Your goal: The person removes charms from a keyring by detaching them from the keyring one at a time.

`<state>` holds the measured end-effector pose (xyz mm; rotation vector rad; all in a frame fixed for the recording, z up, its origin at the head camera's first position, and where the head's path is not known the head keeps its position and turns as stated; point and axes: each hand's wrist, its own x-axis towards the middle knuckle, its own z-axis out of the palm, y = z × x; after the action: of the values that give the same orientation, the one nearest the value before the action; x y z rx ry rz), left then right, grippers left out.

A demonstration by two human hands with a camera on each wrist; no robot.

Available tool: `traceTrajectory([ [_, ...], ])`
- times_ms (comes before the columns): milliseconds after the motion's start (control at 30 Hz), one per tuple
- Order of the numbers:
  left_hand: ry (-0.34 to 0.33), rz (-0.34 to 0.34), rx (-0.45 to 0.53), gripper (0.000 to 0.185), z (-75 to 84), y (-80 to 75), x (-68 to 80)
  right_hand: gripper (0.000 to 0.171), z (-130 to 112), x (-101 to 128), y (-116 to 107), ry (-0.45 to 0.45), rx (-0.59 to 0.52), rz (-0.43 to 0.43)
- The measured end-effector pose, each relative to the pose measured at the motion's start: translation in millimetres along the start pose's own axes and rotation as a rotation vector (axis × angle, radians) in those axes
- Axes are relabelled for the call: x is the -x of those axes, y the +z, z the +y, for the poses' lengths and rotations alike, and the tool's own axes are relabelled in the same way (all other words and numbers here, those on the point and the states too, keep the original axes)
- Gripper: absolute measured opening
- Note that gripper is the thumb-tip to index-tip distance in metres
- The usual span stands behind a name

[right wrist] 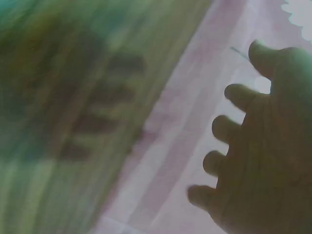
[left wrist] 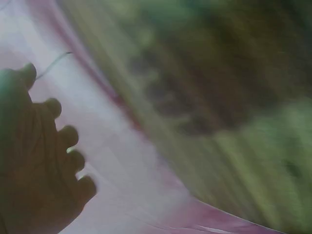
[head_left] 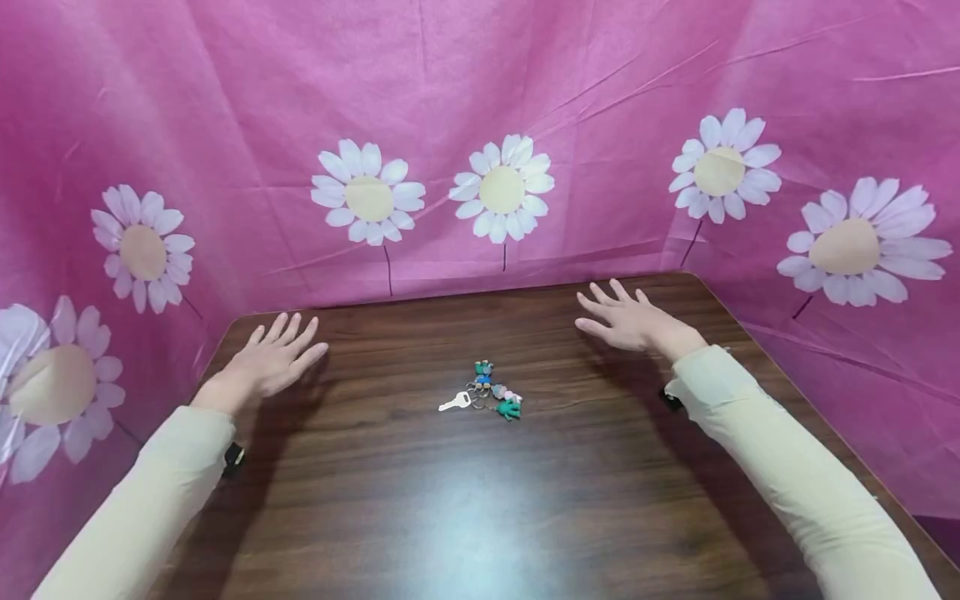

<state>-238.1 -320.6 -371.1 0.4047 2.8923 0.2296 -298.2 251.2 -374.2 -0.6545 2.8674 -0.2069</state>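
Both my hands are out over the desk (head_left: 570, 508), a dark wood-grain one, and neither has hold of anything. My left hand (head_left: 272, 360) is over the far left part of the desk, palm down, fingers straight and a bit spread, pointing toward the back. My right hand (head_left: 628, 321) is over the far right part, same deal: flat, fingers fanned out, nothing in it. From the head view I can't really tell if the palms are touching the wood or just above it, though there's a dark shadow right under each one.

The keyring (head_left: 487, 392) sits on the desk roughly in the middle between my hands, well apart from both. It's a small bunch: a silver key (head_left: 454, 402) sticking out to the left, and a few little charms, blue-green, pinkish and green, clustered on the right side.

Pink cloth (head_left: 480, 83) printed with white daisies hangs all around the back and sides of the desk. My sleeves (head_left: 795, 467) are a pale cream colour. The wrist views are blurry, just showing each hand's spread fingers dark against the pink cloth
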Motion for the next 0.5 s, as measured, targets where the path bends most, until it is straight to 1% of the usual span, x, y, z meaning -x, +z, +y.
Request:
traceTrajectory([
  [167, 0.022, -0.125, 0.227, 0.087, 31.1, -33.6, -3.8, 0.085, -22.0, -8.9, -22.7, -0.098, -0.204, -0.120],
  [233, 0.045, -0.163, 0.272, 0.089, 45.2, -45.9, -7.5, 0.090, -31.4, -14.3, -26.8, -0.148, -0.276, -0.157],
  [300, 0.083, -0.183, 0.289, 0.089, 58.9, -54.4, -13.9, 0.094, -41.1, -20.9, -27.4, -0.199, -0.345, -0.185],
  [367, 0.138, -0.199, 0.294, 0.085, 71.1, -55.6, -24.0, 0.097, -49.8, -29.0, -23.6, -0.240, -0.405, -0.201],
  [433, 0.177, -0.231, 0.337, 0.080, 81.1, -47.5, -36.6, 0.097, -57.9, -37.0, -15.5, -0.275, -0.477, -0.207],
  [500, 0.205, -0.279, 0.401, 0.075, 91.7, -32.9, -47.5, 0.094, -65.0, -44.8, -2.1, -0.283, -0.564, -0.208],
])
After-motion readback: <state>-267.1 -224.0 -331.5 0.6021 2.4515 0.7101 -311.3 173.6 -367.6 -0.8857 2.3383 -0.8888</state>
